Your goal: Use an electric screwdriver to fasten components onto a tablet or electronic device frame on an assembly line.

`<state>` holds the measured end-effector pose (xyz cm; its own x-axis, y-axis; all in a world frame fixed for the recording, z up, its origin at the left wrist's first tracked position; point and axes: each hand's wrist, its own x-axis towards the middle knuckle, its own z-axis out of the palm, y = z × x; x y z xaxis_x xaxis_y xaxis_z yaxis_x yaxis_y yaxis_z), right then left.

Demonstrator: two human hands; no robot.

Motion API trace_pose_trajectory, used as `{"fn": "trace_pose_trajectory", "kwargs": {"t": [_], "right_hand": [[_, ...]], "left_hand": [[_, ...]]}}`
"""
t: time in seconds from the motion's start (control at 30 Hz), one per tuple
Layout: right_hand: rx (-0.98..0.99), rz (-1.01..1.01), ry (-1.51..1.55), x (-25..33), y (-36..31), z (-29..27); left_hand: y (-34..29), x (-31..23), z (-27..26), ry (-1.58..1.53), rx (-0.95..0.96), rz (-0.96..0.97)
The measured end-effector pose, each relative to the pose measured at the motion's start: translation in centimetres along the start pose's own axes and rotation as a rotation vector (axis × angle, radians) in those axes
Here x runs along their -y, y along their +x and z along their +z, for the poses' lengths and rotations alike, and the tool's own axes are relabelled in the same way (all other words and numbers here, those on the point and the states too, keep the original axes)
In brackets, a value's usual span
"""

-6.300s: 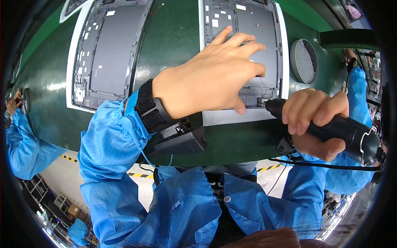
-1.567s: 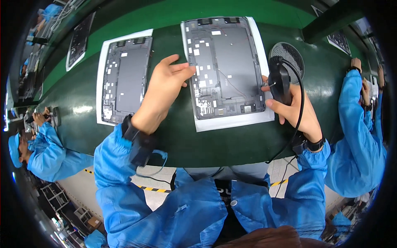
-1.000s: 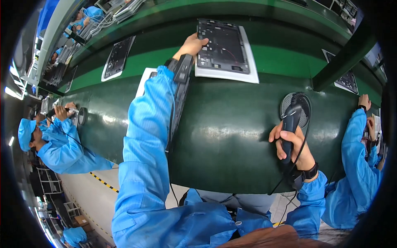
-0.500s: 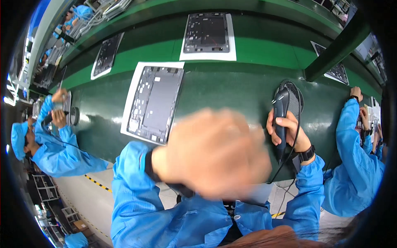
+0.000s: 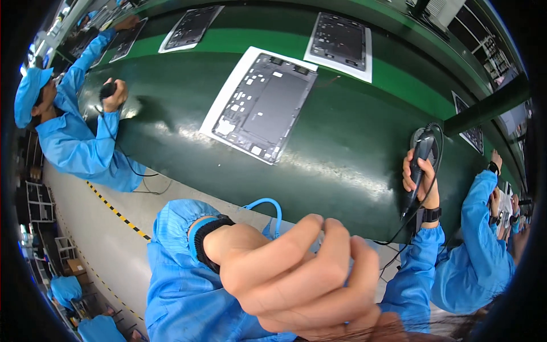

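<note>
My left hand (image 5: 307, 279) is raised large in the foreground, close to the camera. Its fingers are curled together, and whatever lies inside them is hidden. At the right, my right hand (image 5: 420, 181) is wrapped round a dark corded electric screwdriver (image 5: 420, 157), its thin end angled toward the bench's near edge. Behind the tool shows part of a round dark dish-like object (image 5: 415, 139). A dark tablet housing (image 5: 273, 111) with small white pieces lies on a white sheet (image 5: 219, 117) mid-bench, apart from both hands.
More tablet housings lie along the green strip at the back, including one (image 5: 341, 40) right of centre. A green post (image 5: 484, 105) stands at the right. Co-workers in blue sit at left (image 5: 80, 137) and right (image 5: 476, 245). The screwdriver's cord (image 5: 393, 239) hangs past the bench edge.
My view has turned, so the bench and housings appear shifted and tilted. My left hand, blurred before over the bench edge, is lower and nearer in view. My right hand keeps hold of the screwdriver.
</note>
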<state>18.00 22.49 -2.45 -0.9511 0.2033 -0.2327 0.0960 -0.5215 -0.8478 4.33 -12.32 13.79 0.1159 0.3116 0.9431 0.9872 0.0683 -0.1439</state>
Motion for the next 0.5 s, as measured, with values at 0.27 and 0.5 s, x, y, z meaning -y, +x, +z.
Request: {"fn": "trace_pose_trajectory", "kwargs": {"t": [0.27, 0.5], "right_hand": [[-0.080, -0.036, 0.013, -0.3, 0.3, 0.4], [-0.099, -0.074, 0.010, -0.1, 0.0, 0.6]], "left_hand": [[-0.8, 1.9, -3.0, 0.026, 0.062, -0.070], [-8.5, 10.2, 1.0, 0.100, 0.512, -0.541]]}}
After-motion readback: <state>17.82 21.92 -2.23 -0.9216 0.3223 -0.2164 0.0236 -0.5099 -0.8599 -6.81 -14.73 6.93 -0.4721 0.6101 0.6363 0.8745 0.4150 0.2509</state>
